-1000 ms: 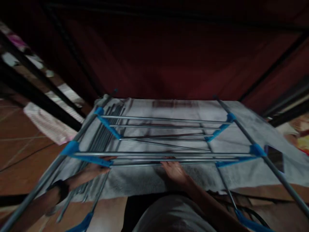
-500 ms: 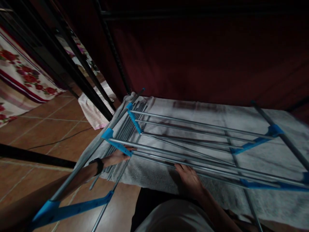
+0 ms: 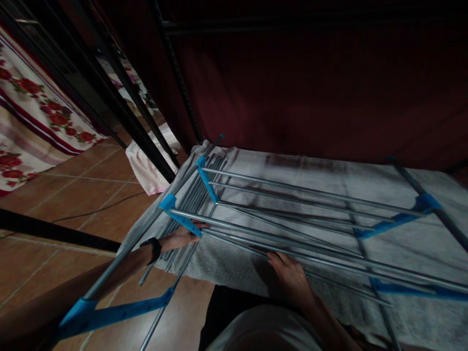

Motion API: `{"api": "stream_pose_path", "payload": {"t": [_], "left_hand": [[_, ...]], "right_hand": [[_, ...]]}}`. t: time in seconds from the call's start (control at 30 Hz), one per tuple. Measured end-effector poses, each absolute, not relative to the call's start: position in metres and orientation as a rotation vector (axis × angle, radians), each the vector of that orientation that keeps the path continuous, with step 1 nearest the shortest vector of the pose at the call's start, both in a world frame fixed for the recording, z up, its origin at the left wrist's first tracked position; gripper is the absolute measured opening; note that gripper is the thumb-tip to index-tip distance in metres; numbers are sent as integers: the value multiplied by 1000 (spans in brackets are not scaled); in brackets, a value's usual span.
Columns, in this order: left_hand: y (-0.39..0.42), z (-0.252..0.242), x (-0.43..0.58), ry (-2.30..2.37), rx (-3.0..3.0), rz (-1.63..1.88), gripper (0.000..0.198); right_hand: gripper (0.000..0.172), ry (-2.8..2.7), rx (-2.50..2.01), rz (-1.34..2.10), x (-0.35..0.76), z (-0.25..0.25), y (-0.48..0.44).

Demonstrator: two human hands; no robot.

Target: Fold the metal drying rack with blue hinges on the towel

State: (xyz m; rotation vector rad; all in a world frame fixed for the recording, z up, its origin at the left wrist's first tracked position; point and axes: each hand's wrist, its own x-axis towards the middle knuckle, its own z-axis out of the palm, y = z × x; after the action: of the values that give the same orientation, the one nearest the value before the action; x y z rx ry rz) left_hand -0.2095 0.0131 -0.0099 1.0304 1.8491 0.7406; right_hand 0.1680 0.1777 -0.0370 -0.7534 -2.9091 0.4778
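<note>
A metal drying rack [image 3: 292,195] with grey rods and blue plastic joints stands in front of me. A grey towel [image 3: 420,243] is draped over it beneath the upper rods. My left hand [image 3: 181,237], with a dark watch on the wrist, reaches under the left blue joint [image 3: 179,214] and rests against the towel's left part; its fingers are partly hidden. My right hand [image 3: 287,275] lies on the towel's near edge under the front rods, fingers curled onto the cloth.
Brown tiled floor [image 3: 73,204] lies to the left. A pink-white cloth [image 3: 146,165] hangs from black bars [image 3: 109,97] at the left. A floral fabric [image 3: 32,122] is at far left. A dark red wall [image 3: 310,87] stands behind the rack.
The view swung left and then steadied. My right hand slid slightly toward me along the towel's near edge. My left hand stayed by the left blue joint.
</note>
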Motion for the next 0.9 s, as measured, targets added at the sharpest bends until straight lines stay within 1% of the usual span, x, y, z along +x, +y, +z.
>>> {"api": "stream_pose_path", "payload": {"t": [0.13, 0.33, 0.6, 0.73, 0.9], "left_hand": [[16, -5, -205, 1881, 1019, 710, 43], [17, 4, -203, 1850, 995, 684, 49], [13, -3, -206, 1832, 989, 733, 48], [16, 4, -202, 1866, 1010, 680, 47], [19, 3, -200, 1914, 1021, 662, 40]], "right_hand": [[34, -2871, -667, 528, 173, -46, 176], [36, -2825, -583, 614, 176, -56, 177], [36, -2736, -554, 816, 174, -61, 176], [36, -2705, -597, 800, 172, -61, 174], [35, -2720, -698, 789, 168, -62, 171]]}}
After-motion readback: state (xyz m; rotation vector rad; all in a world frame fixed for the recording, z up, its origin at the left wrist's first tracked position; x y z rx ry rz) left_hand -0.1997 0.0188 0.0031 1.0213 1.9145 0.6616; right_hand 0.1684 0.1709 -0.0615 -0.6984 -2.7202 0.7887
